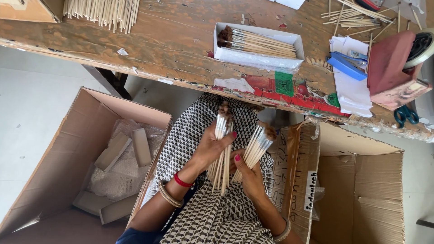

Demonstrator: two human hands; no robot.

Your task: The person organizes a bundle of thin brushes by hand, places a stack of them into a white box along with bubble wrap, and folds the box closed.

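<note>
the left hand (209,147) and right hand (247,174) each close fingers round a bundle of brushes (222,153), light, stiff and likely slippery, best gripped mid-handle, over the lap.

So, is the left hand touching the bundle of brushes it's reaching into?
Touching: the head view shows the left hand wrapped around the brush bundle, fingers closed on the handles.

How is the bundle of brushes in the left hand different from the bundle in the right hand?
The bundle in the left hand stands almost upright, while the bundle in the right hand leans to the right. The left bundle's handles hang well below the left hand; the right hand grips its bundle near the lower end. Both hold thin pale wooden brushes with dark tips pointing toward the table.
</note>
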